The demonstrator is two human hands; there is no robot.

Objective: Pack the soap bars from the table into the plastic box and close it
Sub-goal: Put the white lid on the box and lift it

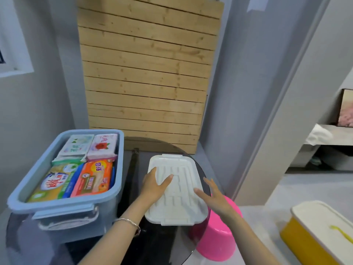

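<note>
A pale blue plastic box [118, 169] stands open on the left of the dark round glass table [162, 243]. It is filled with several wrapped soap bars [91, 178] lying flat in two rows. The white ribbed lid [177, 205] lies flat on the table to the right of the box. My left hand [155, 185] rests on the lid's left edge, thumb spread across its top. My right hand [212, 196] is at the lid's right edge with fingers apart, touching or just above it; I cannot tell whether it grips.
A pink plastic stool [219, 240] stands below the table's right rim. A yellow container with a cream lid [317, 232] sits at the lower right. A wooden slat panel [147, 73] leans against the wall behind the table. A shelf is at far right.
</note>
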